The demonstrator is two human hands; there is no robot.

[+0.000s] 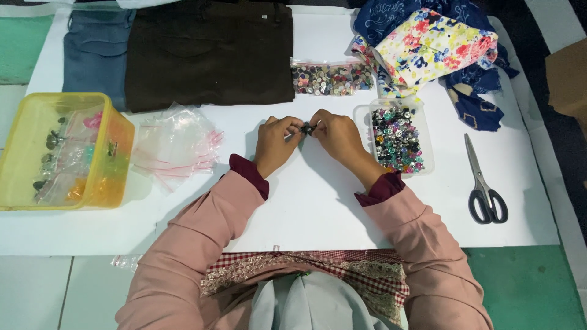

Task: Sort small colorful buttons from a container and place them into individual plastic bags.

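Button (307,128), a small dark one, sits pinched between both of my hands just above the middle of the white surface (318,201). My left hand (276,142) has its grip clenched on the left side of the button, fingertips curled in tight, and something thin and pale pokes out by those fingertips; I cannot tell what it is. My right hand (337,135) closes its grip on the button's right side, thumb and forefinger meeting those of the left hand. Both wrists hover over the surface, pink sleeves with dark red cuffs running back toward me.

Just beside my right hand stands a clear plastic tub (424,166) full of mixed coloured buttons. Beyond the hands lies a clear zip bag of buttons (330,78), touching the edge of a folded dark brown garment (208,52). A folded blue denim piece (95,49) lies to the left of that one. At the far right corner is a heap of floral fabric (434,46), light and dark blue prints together. Grey-handled scissors (484,183) lie closed on the surface to the right of the tub, well apart from my hands. To my left is a loose pile of empty clear zip bags (174,146), and past it a yellow translucent box (61,150) holding small bags and bits.
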